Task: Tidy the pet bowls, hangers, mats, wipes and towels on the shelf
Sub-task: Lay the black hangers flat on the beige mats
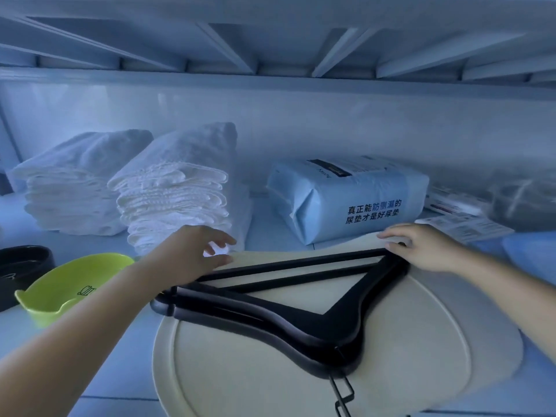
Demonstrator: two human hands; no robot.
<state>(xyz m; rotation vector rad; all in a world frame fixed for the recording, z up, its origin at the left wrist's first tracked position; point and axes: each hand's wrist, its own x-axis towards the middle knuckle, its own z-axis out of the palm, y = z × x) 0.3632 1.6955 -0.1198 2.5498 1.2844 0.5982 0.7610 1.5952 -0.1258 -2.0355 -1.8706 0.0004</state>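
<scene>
A stack of black hangers point(301, 314) lies on a cream mat point(240, 374) in the middle of the shelf. My left hand point(192, 251) hovers over the hangers' left end and the mat's far edge, fingers spread and relaxed. At the hangers' right tip my right hand point(421, 246) rests with its fingers lying over the mat's far edge. Two piles of folded white towels point(174, 191) stand behind on the left. A light blue pack of pads point(346, 200) lies behind the mat. A green pet bowl point(72, 284) and a black bowl point(21, 266) sit at the left.
The shelf above point(270, 40) hangs low over the space. Printed packets in clear wrap point(469, 215) lie at the back right, and a blue item point(532, 251) sits at the right edge. The back wall point(301, 121) is close behind the towels.
</scene>
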